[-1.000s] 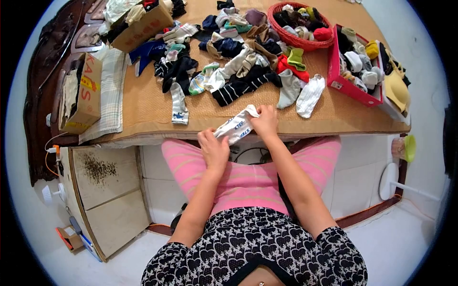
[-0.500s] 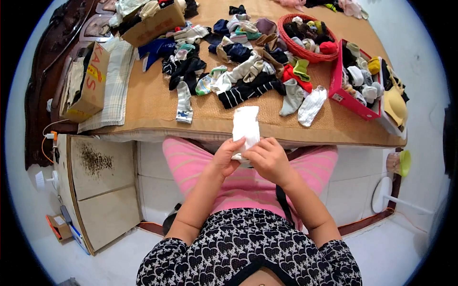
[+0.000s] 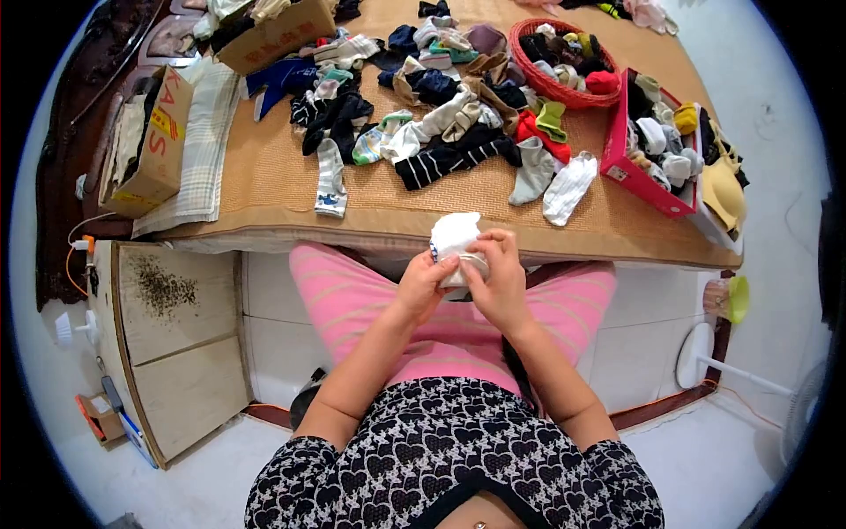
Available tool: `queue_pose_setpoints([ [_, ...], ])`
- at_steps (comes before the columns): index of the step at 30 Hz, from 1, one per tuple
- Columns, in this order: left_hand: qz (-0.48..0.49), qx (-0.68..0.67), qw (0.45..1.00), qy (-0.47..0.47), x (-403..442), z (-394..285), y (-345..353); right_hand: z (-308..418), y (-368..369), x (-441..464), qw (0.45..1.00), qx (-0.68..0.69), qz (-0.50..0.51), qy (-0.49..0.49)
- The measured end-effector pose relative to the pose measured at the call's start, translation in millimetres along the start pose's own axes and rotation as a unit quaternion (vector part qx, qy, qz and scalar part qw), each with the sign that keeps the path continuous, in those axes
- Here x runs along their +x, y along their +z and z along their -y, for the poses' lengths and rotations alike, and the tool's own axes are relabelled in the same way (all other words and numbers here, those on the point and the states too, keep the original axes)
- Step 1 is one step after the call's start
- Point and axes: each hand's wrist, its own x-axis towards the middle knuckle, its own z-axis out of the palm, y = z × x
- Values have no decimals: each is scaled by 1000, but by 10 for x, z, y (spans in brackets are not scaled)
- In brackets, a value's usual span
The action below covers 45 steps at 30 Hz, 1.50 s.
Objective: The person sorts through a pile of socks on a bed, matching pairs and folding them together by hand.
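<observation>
A white sock (image 3: 456, 233), bunched up and partly folded, is held over the lap by both hands. My left hand (image 3: 426, 286) grips its lower left side, thumb on top. From the right, my right hand (image 3: 499, 280) pinches its edge with thumb and fingers; some of the sock is hidden behind the fingers. Just beyond, on the woven mat, lie a white sock with a blue pattern (image 3: 330, 181), a black striped sock (image 3: 458, 163), a grey sock (image 3: 532, 169) and a white ribbed sock (image 3: 570, 188).
A loose heap of socks (image 3: 441, 88) covers the mat's middle. At the right are a red basket (image 3: 564, 93), a pink box (image 3: 648, 185) of rolled socks and a yellow bra (image 3: 726, 192). Cardboard boxes (image 3: 157, 167) stand left. The bed edge (image 3: 617, 242) runs before my knees.
The white sock, earlier stretched out long and flat, is now shorter and bunched, with its end folded over. My right hand has shifted up along it. The view has moved slightly.
</observation>
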Motion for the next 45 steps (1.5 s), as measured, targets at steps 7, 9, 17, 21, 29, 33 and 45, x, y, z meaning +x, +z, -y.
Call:
queue_pose_setpoints([
  [7, -27, -100, 994, -39, 34, 28, -48, -72, -128, 31, 967, -108, 59, -223],
  [9, -2, -201, 972, -118, 64, 100, -115, -57, -146, 29, 970, -97, 48, -218],
  [17, 23, -86, 991, -95, 7, 68, 2, -222, -153, -34, 960, 88, 196, 181],
  [21, 70, 43, 997, -3, 38, 182, -11, -320, -114, -25, 944, 144, 142, 259],
  [29, -10, -62, 997, -33, 53, 65, 2, -50, -238, -24, 975, -106, 75, -179],
  [33, 2, -66, 997, -36, 60, 110, -23, -108, -241, 0, 987, -21, 90, -134],
  [45, 94, 116, 984, 94, 4, 28, -20, -90, -362, -5, 995, 64, 61, 47],
])
